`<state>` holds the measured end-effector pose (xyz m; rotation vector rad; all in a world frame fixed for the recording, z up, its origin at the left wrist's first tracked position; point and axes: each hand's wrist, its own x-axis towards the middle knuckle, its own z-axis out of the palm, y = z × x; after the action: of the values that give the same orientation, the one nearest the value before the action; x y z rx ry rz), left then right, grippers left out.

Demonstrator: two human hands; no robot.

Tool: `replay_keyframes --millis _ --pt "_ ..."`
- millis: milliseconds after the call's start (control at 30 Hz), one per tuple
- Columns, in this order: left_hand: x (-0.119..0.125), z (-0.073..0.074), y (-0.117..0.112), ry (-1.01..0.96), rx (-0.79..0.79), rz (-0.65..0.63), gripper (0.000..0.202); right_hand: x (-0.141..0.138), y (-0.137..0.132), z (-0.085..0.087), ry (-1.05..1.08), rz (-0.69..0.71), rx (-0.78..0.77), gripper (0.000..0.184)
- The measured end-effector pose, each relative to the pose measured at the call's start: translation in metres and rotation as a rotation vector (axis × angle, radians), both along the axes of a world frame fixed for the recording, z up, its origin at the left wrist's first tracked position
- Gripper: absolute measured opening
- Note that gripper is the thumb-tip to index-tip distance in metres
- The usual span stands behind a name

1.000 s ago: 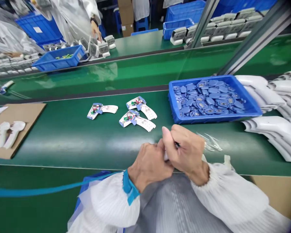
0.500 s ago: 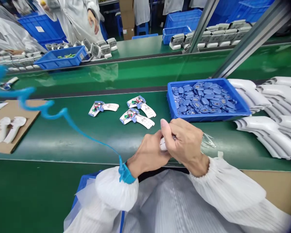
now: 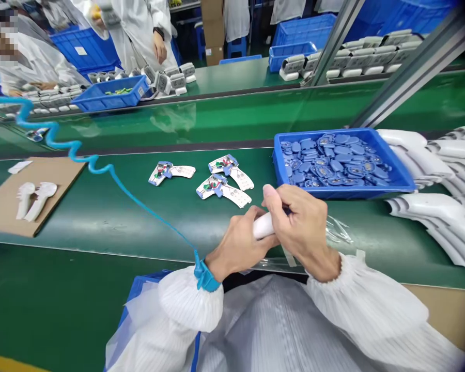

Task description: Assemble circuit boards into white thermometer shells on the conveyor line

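Note:
My left hand (image 3: 240,243) and my right hand (image 3: 298,225) are closed together on a small white plastic part (image 3: 262,226) above the near edge of the green belt (image 3: 101,206). The right thumb points up over it. A blue wrist strap (image 3: 204,274) with a coiled blue cord (image 3: 73,150) is on my left wrist. Three white shell halves with blue parts and wires (image 3: 220,178) lie on the belt just beyond my hands. A blue tray of blue parts (image 3: 341,163) stands to the right of them.
White handle shells (image 3: 437,206) are stacked at the right. A cardboard sheet (image 3: 34,194) with white pieces lies at left. Clear plastic film (image 3: 339,230) lies beside my right hand. Across the far belt, people in white coats stand by blue bins (image 3: 108,93) and rows of white devices (image 3: 356,54).
My hands have lifted a little and shifted right with the white part, which shows more between them. The coiled blue cord has swung into view at left.

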<state>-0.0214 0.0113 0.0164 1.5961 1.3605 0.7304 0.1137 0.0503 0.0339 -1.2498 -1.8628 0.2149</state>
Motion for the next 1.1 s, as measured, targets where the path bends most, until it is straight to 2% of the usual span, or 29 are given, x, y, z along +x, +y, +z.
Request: replay_keyframes --millis 100,233,333,433,500,567,633,700,800,867,967,1033,1100 --pt "0.004 -0.005 -0.003 0.112 0.016 -0.028 0.034 -0.002 0.001 -0.008 -0.078 0.016 0.02 0.048" --pt "0.018 -0.009 -0.007 0.377 0.029 0.0 0.036 -0.009 0.002 -0.016 -0.008 -0.036 0.024 0.05" --pt "0.013 -0.004 -0.011 0.356 -0.03 0.011 0.031 0.002 0.009 -0.007 -0.068 0.051 -0.095 0.053" --pt "-0.013 0.005 -0.015 0.34 -0.072 0.036 0.027 0.035 0.036 0.008 -0.144 0.12 -0.266 0.047" --pt "-0.034 0.008 -0.017 0.378 -0.001 0.065 0.022 0.06 0.064 0.013 -0.228 0.047 -0.287 0.034" --pt "-0.046 0.009 -0.016 0.475 0.157 0.056 0.028 0.078 0.092 0.01 -0.397 -0.033 -0.26 0.022" --pt "-0.046 0.008 -0.011 0.668 0.321 -0.031 0.039 0.085 0.113 0.002 -0.539 -0.06 -0.278 0.018" --pt "-0.035 0.005 -0.005 0.895 0.401 -0.148 0.034 0.084 0.125 -0.008 -0.583 -0.052 -0.324 0.018" --pt "-0.017 0.001 0.004 1.128 0.416 -0.198 0.021 0.077 0.129 -0.015 -0.528 -0.044 -0.354 0.014" --pt "-0.012 -0.003 0.01 1.164 0.426 -0.18 0.024 0.075 0.126 -0.014 -0.473 -0.031 -0.358 0.012" --pt "-0.013 -0.01 0.016 1.092 0.423 -0.171 0.036 0.079 0.118 -0.005 -0.348 -0.023 -0.337 0.01" --pt "-0.017 -0.012 0.016 1.029 0.402 -0.146 0.036 0.084 0.106 0.003 -0.137 -0.017 -0.338 0.013" --pt "-0.021 -0.008 0.01 0.924 0.36 -0.051 0.03 0.09 0.088 0.01 0.134 0.033 -0.408 0.019"
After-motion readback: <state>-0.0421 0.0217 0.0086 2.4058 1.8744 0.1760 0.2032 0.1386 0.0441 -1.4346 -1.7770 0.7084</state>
